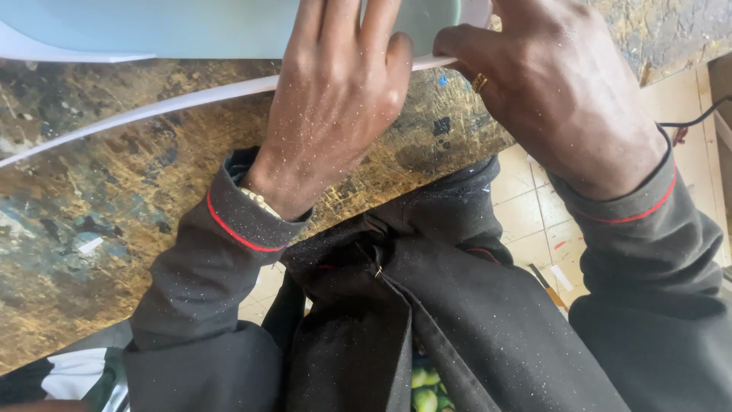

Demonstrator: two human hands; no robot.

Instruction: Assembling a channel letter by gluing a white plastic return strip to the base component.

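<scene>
Left hand: the left hand (335, 91) lies flat, palm down, fingers together and stretched away from the person, pressing on the pale sheet (191, 27) at the top edge of the view; it clamps nothing, just bears down.
Right hand: the right hand (549, 84) sits just beside the left, fingers curled inward, thumb and forefinger closed on the sheet's white rim; a gold ring (479, 82) shows on one finger.
Sheet: pale blue-green and smooth, lying on the tabletop (114, 214) at the far side, mostly cut off by the top of the frame.
Strip: a thin white strip (152, 107) runs off the sheet's edge; its long axis crosses the tabletop on a slant, low at the left and rising to the right, where it meets the hands.
Tabletop: worn wood, scratched, blotched with yellow and blue paint, its near edge slanting the same way as the strip.
Sleeves: dark, with a red band at each cuff (236, 233), flecked with fine white dust, as are both hands.
Floor: cream tiles (534, 214) show below the tabletop's edge, to the right.
</scene>
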